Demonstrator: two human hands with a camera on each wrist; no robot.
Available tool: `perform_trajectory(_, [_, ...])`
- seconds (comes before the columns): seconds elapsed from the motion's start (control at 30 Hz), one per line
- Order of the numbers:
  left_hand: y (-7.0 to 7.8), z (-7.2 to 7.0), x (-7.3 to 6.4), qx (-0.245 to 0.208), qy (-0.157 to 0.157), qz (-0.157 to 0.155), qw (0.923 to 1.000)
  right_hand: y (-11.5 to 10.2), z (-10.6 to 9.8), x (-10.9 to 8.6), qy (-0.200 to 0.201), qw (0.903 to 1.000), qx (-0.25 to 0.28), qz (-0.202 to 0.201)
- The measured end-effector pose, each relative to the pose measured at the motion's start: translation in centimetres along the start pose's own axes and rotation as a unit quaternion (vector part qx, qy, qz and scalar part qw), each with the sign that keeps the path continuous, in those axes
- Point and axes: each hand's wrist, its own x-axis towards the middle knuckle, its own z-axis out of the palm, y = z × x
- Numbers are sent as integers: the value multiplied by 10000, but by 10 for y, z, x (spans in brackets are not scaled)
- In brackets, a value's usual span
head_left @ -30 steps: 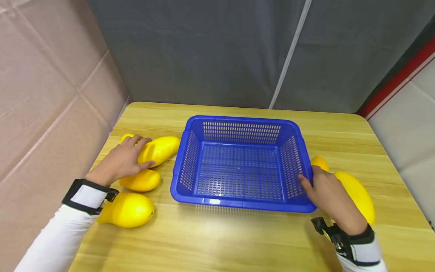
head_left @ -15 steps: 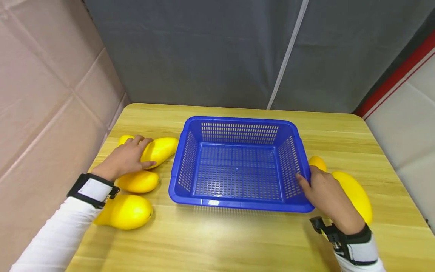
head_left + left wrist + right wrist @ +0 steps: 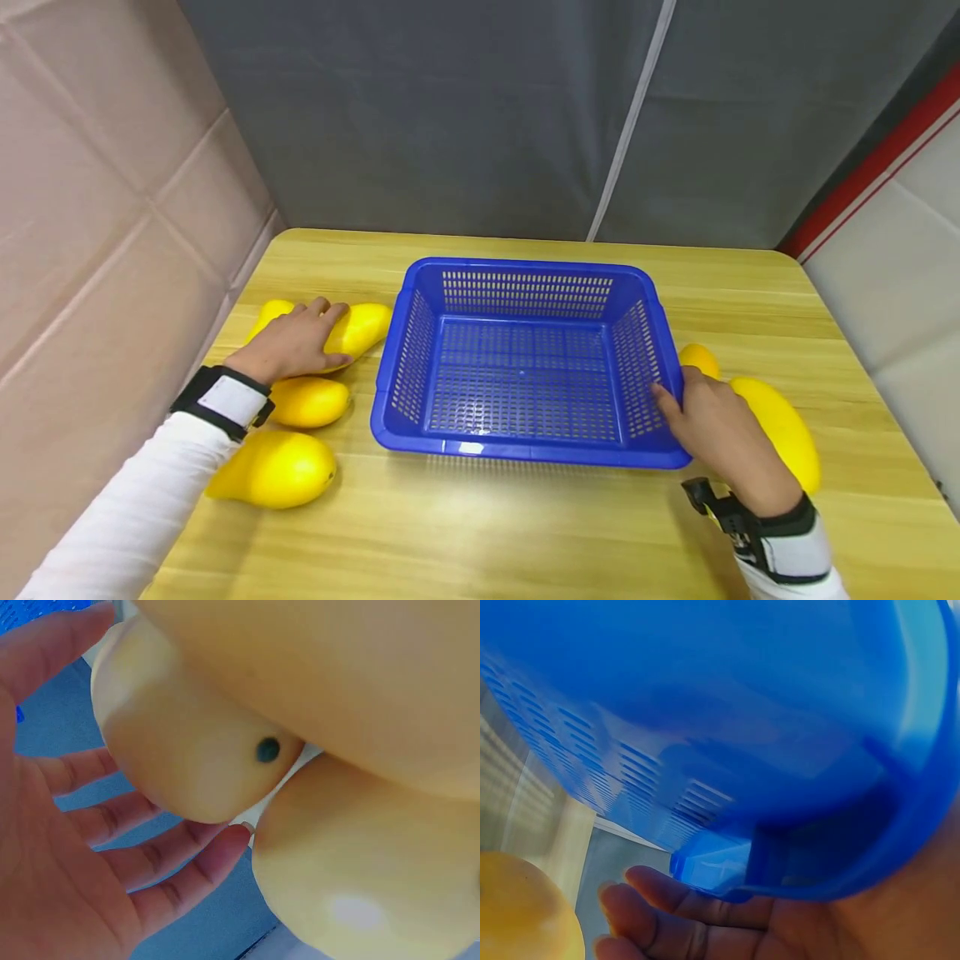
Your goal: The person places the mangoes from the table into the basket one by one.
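My left hand (image 3: pixel 300 340) lies across a long yellow papaya-like fruit (image 3: pixel 363 327) to the left of the blue plastic basket (image 3: pixel 540 454). In the left wrist view, the thumb and slightly bent fingers stand around the rounded end of the fruit (image 3: pixel 195 757), which has a dark spot; a gap shows between palm and fruit. The basket holds nothing. At its right side, my right hand (image 3: pixel 720 421) grips the rim, thumb inside and fingers outside. The right wrist view shows the fingers (image 3: pixel 682 919) curled under the basket's edge (image 3: pixel 817 889).
More yellow fruits lie at left: one behind the left hand (image 3: pixel 272 312), a smaller one (image 3: pixel 311 402) in front of it, and a large one (image 3: pixel 288 468) nearer me. Two more, a small (image 3: pixel 699 358) and a large (image 3: pixel 783 433), lie right of the basket. Grey cloth hangs behind the table (image 3: pixel 465 533).
My left hand has slid a little to the right along the long fruit. My right hand keeps its grip on the basket, which stays put as the view shifts slightly.
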Motion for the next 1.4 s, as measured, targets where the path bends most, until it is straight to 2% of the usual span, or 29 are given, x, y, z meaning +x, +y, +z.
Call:
perform_trajectory(0.1, [0, 1, 5, -55, -43, -53, 10000, -1, 0, 0, -2, 10000, -1, 37])
perform_trajectory(0.4, [1, 6, 15, -305, -447, -296, 9981, -3, 0, -1, 65, 10000, -15, -10])
perform_trajectory(0.6, [1, 8, 15, -394, -409, -292, 9980, -5, 1, -1, 134, 9999, -49, -62])
perform_trajectory(0.73, [0, 3, 11, -452, -171, -214, 9986, -6, 1, -1, 174, 9998, -49, -82])
perform_trajectory(0.87, [0, -9, 8, -408, 104, -179, 9990, -5, 0, -1, 136, 9999, -37, -37])
perform_trajectory(1.03, [3, -30, 2, -168, 658, -396, 9969, -5, -1, -2, 55, 10000, 5, -53])
perform_trajectory(1.13, [8, -43, 0, -102, 1077, -489, 9929, -5, -3, -2, 5, 10000, 33, -51])
perform_trajectory(1.23, [14, -53, 1, -91, 1387, -439, 9893, -4, -3, -2, -24, 10000, 52, -37])
perform_trajectory(1.4, [26, -66, 4, -101, 1568, -273, 9872, -5, -3, -2, -20, 10000, 16, -6])
